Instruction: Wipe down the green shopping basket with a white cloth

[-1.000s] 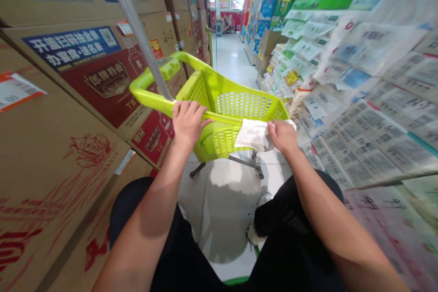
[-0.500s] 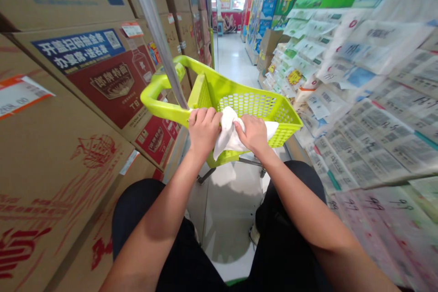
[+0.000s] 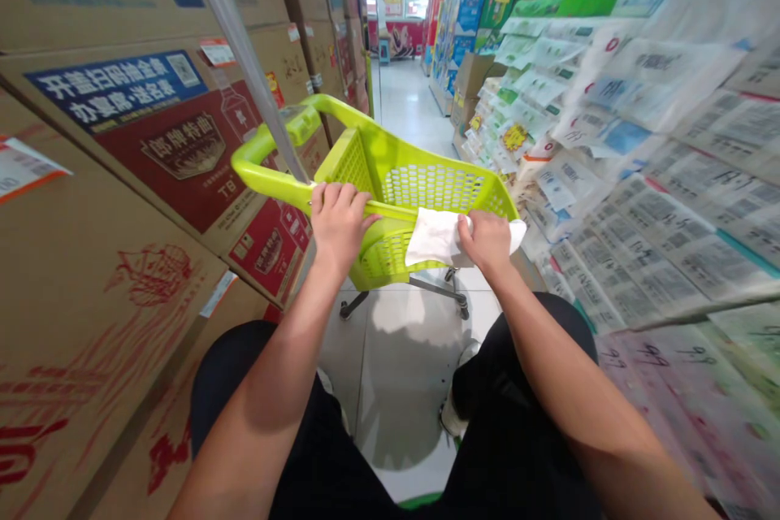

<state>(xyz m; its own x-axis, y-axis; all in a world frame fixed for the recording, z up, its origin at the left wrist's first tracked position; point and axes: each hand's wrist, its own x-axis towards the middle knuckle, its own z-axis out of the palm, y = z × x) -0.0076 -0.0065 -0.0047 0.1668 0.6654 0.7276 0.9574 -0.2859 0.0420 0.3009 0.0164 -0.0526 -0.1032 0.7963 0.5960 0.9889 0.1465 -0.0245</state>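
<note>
A lime-green shopping cart [image 3: 390, 142] stands sideways before my knees, its perforated basket to the right and its handle to the left. My left hand [image 3: 340, 219] is closed over the near top rim, just right of where a grey pole [image 3: 244, 57] crosses the handle. Toward the right end of the same rim, my right hand [image 3: 487, 240] grips a white cloth [image 3: 435, 236] and presses it on the rim. The cloth hangs down over the basket's near side, and a corner sticks out right of my fingers.
Stacked cardboard cartons [image 3: 176, 146] with price tags wall the left side. Packs of tissue paper [image 3: 639, 244] are piled high on the right. Between them a tiled aisle [image 3: 405, 106] runs to the back, with an opened cardboard box [image 3: 472, 85] at its right edge.
My right hand has slid the cloth rightward along the rim. The left hand no longer touches the cloth and has shifted left on the rim. The view has turned slightly right.
</note>
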